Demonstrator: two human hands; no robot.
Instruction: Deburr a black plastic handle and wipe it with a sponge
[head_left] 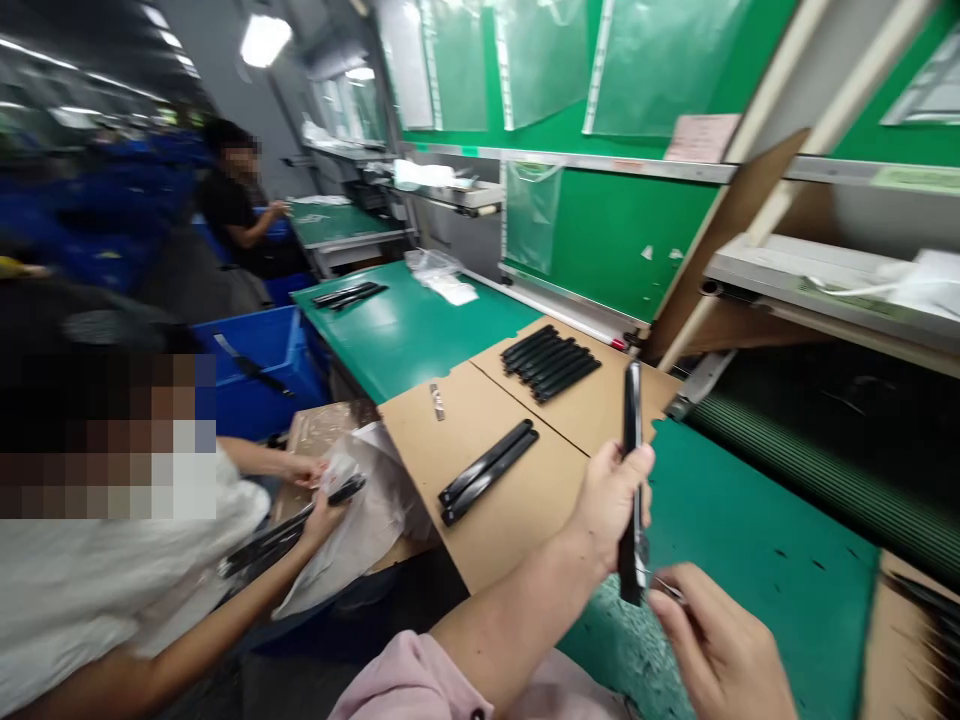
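Left hand grips a slim, glossy black plastic strip upright.

green mat ahead open; black strips, co-worker's hands crowd left.

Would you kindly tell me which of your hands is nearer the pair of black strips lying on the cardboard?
Left hand; the pair lies just left of it, right hand farther.

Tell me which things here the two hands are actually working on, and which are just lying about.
In hand:
- long narrow black plastic strip, held upright in the left hand
- right hand, at the strip's lower end with something small, too blurred to tell

Lying about:
- pair of black strips on brown cardboard sheet
- row of black strips
- blue plastic crate
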